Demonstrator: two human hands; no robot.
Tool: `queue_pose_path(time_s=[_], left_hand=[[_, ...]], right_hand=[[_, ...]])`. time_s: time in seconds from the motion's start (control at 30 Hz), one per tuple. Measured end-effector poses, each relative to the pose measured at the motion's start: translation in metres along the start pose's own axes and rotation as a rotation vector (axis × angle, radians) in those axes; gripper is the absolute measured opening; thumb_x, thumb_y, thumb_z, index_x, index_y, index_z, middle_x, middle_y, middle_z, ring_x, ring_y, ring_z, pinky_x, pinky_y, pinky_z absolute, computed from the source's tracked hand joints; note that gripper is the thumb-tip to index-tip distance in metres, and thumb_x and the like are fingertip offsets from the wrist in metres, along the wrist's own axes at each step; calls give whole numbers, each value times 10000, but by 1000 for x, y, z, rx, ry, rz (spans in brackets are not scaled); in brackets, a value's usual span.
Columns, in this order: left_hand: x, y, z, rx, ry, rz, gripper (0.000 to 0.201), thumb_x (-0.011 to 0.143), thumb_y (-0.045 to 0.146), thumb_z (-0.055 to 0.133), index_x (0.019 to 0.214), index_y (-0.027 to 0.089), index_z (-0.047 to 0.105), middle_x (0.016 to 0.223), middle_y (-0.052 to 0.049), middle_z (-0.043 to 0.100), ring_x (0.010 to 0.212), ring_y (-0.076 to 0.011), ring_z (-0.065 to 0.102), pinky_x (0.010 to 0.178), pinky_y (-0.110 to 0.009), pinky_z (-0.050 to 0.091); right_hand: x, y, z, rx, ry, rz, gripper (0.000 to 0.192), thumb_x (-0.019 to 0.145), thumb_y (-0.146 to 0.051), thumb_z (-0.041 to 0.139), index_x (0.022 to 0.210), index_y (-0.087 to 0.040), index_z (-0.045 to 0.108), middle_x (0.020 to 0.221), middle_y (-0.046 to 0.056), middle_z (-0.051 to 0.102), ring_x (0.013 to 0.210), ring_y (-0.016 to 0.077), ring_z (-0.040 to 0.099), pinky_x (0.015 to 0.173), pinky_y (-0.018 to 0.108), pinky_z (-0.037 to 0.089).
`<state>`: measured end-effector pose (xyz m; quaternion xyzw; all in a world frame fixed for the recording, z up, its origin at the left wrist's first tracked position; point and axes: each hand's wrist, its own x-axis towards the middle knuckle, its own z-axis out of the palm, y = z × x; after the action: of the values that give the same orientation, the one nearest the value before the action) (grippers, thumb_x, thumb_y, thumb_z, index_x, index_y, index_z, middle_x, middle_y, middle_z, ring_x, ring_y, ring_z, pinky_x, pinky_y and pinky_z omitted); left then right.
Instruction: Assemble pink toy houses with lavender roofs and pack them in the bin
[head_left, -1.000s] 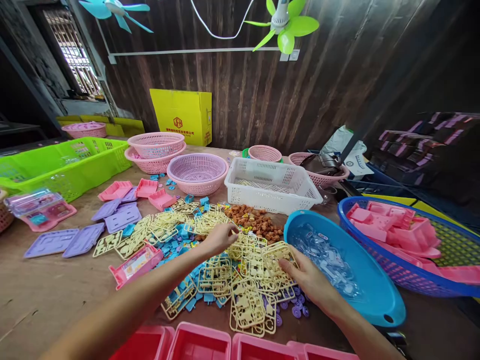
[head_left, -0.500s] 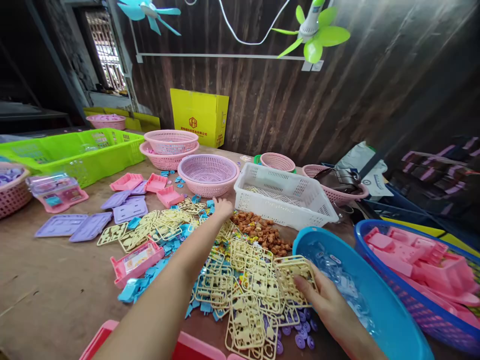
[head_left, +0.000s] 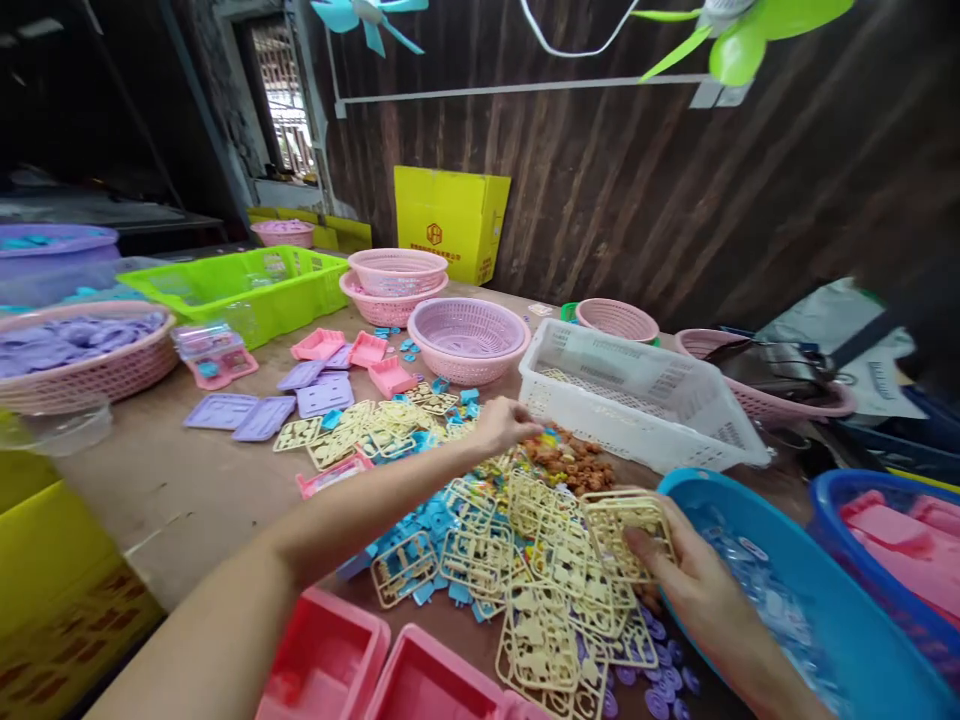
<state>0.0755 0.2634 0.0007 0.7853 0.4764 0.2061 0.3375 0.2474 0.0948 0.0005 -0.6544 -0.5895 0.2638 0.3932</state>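
Note:
My right hand (head_left: 686, 560) grips a few cream plastic sprue frames (head_left: 619, 525), thumb on top, above the right side of a heap of similar sprues (head_left: 540, 635). My left hand (head_left: 504, 425) reaches across the heap, fingers drawn together near a pile of small brown pieces (head_left: 581, 462). What its fingertips hold, if anything, I cannot make out. Blue plastic parts (head_left: 431, 520) and tiny yellow pieces lie under and around the sprues. Purple discs (head_left: 660, 690) are scattered below my right hand.
A white crate (head_left: 637, 420) stands behind the brown pieces, a blue tub (head_left: 847, 625) of clear parts at the right. Pink trays (head_left: 442, 670) sit at the front edge. Stacked baskets (head_left: 469, 340), purple plates (head_left: 262, 418) and a green crate (head_left: 292, 290) lie further left and back.
My left hand has moved from the blue parts beside the stacked baskets to the brown pieces, its fingers closing. My right hand still holds sprues. The view has turned left.

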Motion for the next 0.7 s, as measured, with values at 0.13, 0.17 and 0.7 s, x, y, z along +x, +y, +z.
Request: queue_pose_path(time_s=[0.13,0.17,0.7], left_hand=[[-74,-6,-6,-334,-153,93,238,797,327,594,827,131,727,761,-30,713,682,-135,618,621,-218,461],[-88,-14,-14,-395,-197,107,263,818,329,561,853,126,724,781,-38,715,693,-137,621,637,-225,467],[-148,-180,-101,473,70,-447,211,646,335,737,639,150,636,862,-119,670,954,-308,592,850,-404,381]], right_hand=[[16,-30,36,14,-199,-54,549,770,-608,478,1127,-194,536,1196,120,589,1108,292,532,912,397,442],[16,-36,46,-4,-249,-74,533,777,-603,466,1106,-192,546,1164,122,608,1071,291,555,891,395,452],[-20,-99,89,-200,-332,-215,495,833,-482,378,1228,-200,471,979,100,668,931,270,617,776,370,481]])
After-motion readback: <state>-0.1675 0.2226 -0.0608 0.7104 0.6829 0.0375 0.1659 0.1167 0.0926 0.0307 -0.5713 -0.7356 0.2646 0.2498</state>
